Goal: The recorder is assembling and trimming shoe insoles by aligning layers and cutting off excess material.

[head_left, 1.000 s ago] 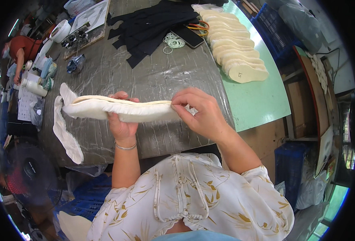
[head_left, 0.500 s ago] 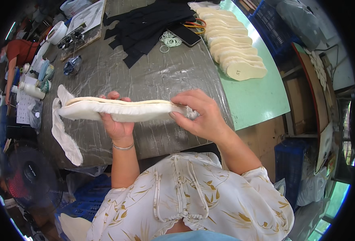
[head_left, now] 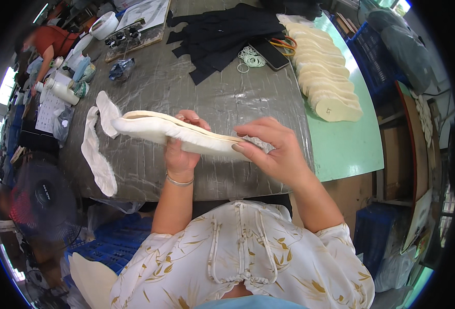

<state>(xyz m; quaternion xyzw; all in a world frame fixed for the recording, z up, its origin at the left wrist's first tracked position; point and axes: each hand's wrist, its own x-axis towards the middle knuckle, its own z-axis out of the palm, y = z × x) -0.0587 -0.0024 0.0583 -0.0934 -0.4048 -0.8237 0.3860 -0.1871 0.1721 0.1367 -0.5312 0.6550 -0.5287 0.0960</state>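
Observation:
Above the table, I hold a pair of pale insoles (head_left: pixel 153 130) edge-up, white fleece facing me and a narrow gap between their beige layers. My left hand (head_left: pixel 181 157) wraps round their middle, thumb in front and fingers behind. With thumb and fingers, my right hand (head_left: pixel 274 150) pinches their right end. Left of them, a curved white fleece insole (head_left: pixel 98 157) lies on the table, and a second fleece insole (head_left: pixel 108 112) lies partly beside it. An overlapping row of cream insoles (head_left: pixel 325 69) runs along the right side, the nearest bearing a handwritten mark.
The insole row rests on a green board (head_left: pixel 348 149). Black cloth (head_left: pixel 214 38), a phone (head_left: pixel 269 54) and pale elastic bands (head_left: pixel 251 58) lie at the far side. At left are a fan (head_left: pixel 45 198), a white bottle (head_left: pixel 62 91) and a person in red (head_left: pixel 57 38).
The view has shifted, so the table's things appear farther right. The held insoles now tilt, right end lower, and stand clear of the fleece pieces at left. Both hands keep their hold.

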